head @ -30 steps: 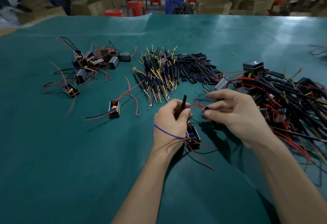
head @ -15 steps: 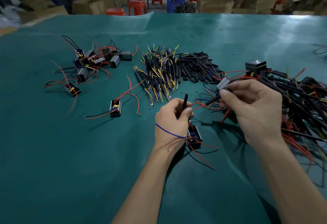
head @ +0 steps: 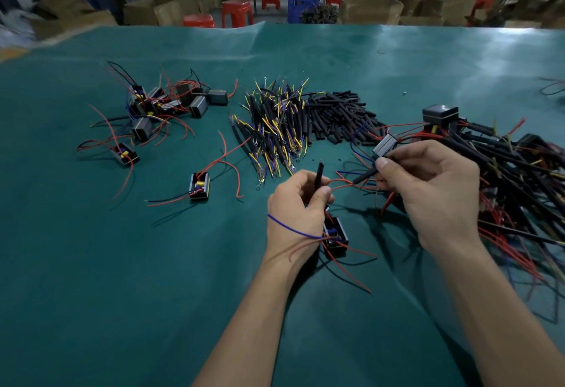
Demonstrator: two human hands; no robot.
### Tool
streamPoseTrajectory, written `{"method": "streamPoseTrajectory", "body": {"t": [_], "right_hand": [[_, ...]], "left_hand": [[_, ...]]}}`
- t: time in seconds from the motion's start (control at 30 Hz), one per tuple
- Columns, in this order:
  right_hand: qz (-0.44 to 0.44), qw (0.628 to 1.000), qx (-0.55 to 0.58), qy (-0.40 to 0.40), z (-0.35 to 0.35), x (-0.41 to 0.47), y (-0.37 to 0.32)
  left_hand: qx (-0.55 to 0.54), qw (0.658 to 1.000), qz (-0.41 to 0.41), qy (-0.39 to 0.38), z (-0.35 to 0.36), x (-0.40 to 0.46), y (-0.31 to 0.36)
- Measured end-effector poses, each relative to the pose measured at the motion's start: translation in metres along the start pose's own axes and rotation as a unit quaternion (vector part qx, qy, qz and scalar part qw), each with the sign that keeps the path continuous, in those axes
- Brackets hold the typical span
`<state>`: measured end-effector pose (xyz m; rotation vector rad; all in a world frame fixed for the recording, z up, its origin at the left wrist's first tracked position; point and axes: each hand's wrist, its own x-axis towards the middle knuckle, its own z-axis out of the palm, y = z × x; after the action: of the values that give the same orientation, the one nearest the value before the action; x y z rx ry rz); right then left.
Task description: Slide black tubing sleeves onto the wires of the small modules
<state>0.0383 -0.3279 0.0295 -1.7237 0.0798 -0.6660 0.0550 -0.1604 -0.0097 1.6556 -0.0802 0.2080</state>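
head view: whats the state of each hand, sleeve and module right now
left hand: grips an upright black sleeve
right hand: pinches a second sleeve, tilted, at a red wire
module: hanging below the left hand, wires loose
module on mat: lying alone, wires bare
loose sleeve pile: untouched

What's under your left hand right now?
A small black module sits just below the left hand, its red and blue wires trailing over the green mat. The palm hides the module's near-left edge.
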Motion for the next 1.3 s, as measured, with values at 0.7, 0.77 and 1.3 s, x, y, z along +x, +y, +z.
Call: {"method": "streamPoseTrajectory", "body": {"t": [0.7,0.77,1.3], "right_hand": [[0.109,0.981,0.153,-0.049,0.020,-0.011,-0.007],[0.096,0.985,0.134,-0.059,0.022,-0.013,-0.005],[0.044,0.992,0.108,-0.043,0.026,-0.015,0.000]], "left_hand": [[-0.014,1.000,0.014,0.010,-0.003,-0.002,0.005],[-0.014,1.000,0.014,0.014,-0.003,-0.001,0.004],[-0.002,1.000,0.015,0.018,-0.002,-0.002,0.004]]}}
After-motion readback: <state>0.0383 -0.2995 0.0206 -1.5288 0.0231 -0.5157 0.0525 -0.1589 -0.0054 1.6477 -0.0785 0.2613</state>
